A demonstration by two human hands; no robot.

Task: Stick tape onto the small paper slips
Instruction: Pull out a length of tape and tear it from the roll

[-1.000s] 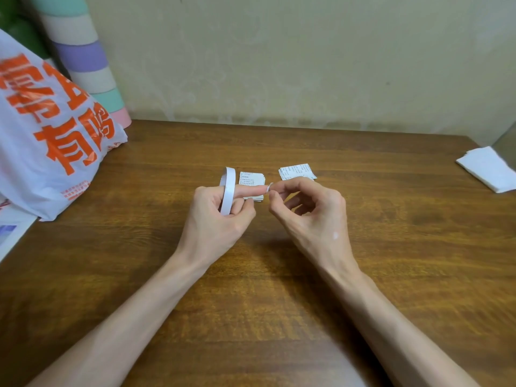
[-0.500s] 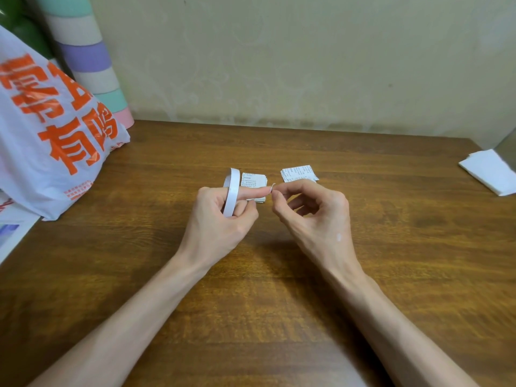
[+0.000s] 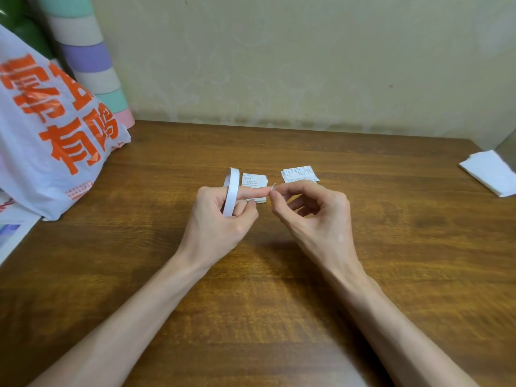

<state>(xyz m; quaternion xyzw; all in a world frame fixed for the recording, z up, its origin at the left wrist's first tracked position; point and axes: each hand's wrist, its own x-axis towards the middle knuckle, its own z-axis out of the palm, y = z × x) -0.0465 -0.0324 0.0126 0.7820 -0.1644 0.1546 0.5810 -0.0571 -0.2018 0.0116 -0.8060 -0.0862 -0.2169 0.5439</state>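
Head: white tape ring (image 3: 231, 191); tiny curled tape bit (image 3: 273, 186).

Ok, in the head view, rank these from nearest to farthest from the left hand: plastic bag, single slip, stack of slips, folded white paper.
1. the stack of slips, just behind the left hand's index finger
2. the single slip, right of the stack
3. the plastic bag, at the table's left side
4. the folded white paper, at the far right edge
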